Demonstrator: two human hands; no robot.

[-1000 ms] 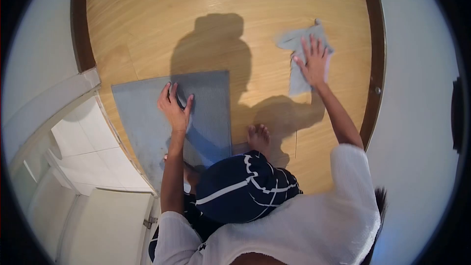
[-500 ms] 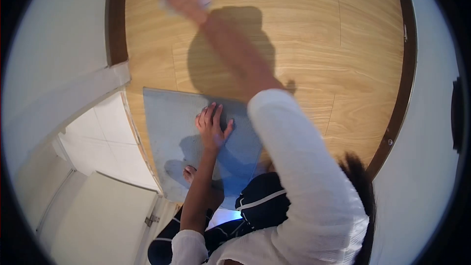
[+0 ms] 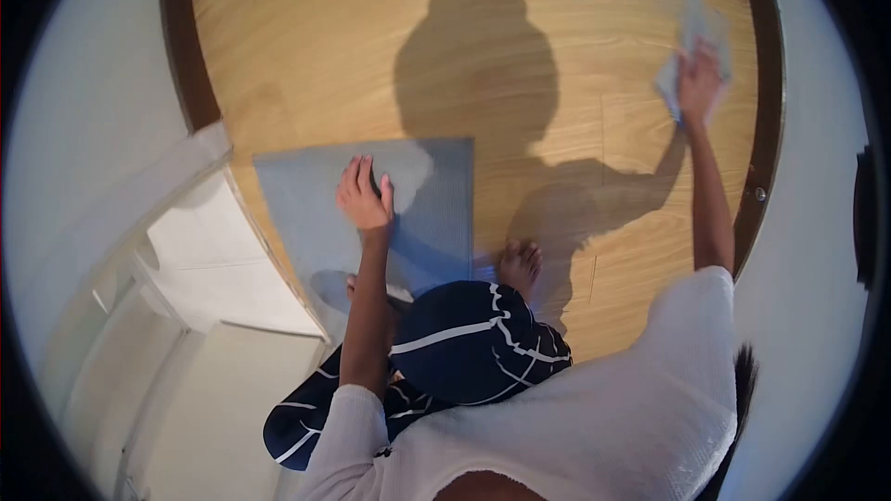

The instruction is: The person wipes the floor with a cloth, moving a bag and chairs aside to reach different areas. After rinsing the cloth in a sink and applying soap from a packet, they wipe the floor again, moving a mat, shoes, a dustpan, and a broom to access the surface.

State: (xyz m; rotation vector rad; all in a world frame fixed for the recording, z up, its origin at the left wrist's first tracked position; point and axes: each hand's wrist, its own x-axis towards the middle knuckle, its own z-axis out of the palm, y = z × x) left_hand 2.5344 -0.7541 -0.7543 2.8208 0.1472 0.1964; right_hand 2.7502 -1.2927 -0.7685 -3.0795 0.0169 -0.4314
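Observation:
My right hand (image 3: pixel 700 83) presses a pale cloth (image 3: pixel 691 28) against the wood-look floor (image 3: pixel 325 56) at the far right, close to the dark trim; hand and cloth are slightly blurred. On the grey-blue mat (image 3: pixel 436 186), my left hand (image 3: pixel 364 195) rests with its fingers extended and its thumb apart, holding nothing. Both arms reach forward from white sleeves.
Dark trim (image 3: pixel 767 83) lines the right wall, and another strip (image 3: pixel 186 46) stands at the left. A white-tiled opening (image 3: pixel 223 232) lies at lower left. My bare foot (image 3: pixel 521 264) is on the floor beside the mat.
My right hand has swept with the cloth from the upper left to the far right. The left hand stays on the mat, slightly further left in view. My knee and foot now show more.

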